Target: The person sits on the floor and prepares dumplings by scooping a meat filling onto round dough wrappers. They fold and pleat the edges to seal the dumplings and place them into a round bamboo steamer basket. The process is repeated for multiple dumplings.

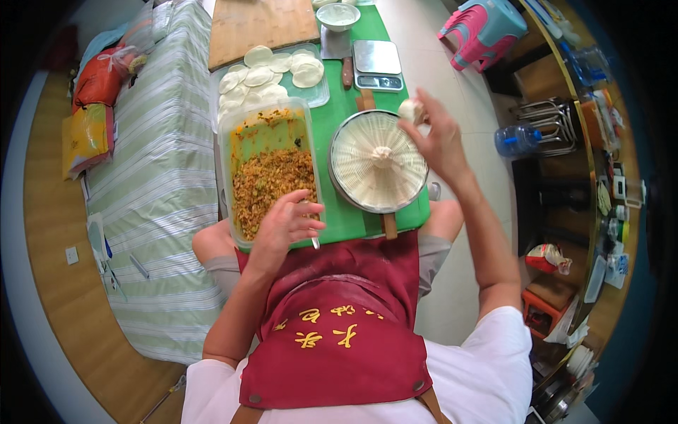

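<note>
My right hand holds a small white dough bun between its fingers, above the far right rim of a round steamer. On the woven liner of the steamer sits one pleated bun. My left hand is over the near right corner of a plastic tub of chopped filling, beside a metal utensil whose end shows below my fingers; whether I grip it cannot be told. Beyond the tub, round dough wrappers lie in a clear tray.
On the green table are a wooden board, a cleaver, a bowl and a digital scale. A bed with a striped cover is at left. Stools and shelves stand at right.
</note>
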Tool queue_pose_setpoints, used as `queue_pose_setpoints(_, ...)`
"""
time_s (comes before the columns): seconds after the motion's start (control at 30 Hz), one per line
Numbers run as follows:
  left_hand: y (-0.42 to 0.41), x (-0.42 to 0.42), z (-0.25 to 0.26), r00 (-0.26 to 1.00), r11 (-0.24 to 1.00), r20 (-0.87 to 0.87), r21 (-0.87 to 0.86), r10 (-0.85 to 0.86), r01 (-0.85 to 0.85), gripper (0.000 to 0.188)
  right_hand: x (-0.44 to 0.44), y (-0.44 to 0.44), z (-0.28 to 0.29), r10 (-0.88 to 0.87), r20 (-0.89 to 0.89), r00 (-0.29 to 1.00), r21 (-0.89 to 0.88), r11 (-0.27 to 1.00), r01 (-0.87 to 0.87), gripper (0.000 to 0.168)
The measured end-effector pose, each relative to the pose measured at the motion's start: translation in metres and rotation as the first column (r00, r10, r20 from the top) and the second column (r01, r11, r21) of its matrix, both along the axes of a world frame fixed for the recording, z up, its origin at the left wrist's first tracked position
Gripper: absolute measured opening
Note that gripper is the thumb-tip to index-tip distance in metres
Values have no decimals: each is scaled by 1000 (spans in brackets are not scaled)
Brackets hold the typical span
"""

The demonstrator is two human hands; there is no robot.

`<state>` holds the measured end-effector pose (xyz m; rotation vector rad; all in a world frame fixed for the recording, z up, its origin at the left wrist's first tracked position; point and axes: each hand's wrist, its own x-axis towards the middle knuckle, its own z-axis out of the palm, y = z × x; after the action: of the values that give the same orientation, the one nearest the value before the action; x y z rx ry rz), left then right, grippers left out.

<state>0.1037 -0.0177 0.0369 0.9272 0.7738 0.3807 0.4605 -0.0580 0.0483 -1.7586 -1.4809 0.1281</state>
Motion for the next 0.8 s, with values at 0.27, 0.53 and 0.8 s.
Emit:
queue_pose_setpoints(0.27,192,75,-29,954,783,-229,622,194,-10,35,135,189,-130,-60,290,955,-158,981,110,70)
queue_pose_setpoints(0.53,322,188,-143,810,236,-516,854,278,463,51,154,239,-194,-19,434,901,-222,967,127,72)
queue_pose_setpoints(0.8,318,206,-166,702,156,-664,745,255,648,55,174,218,-172,8,400,917,-175,982,67,76)
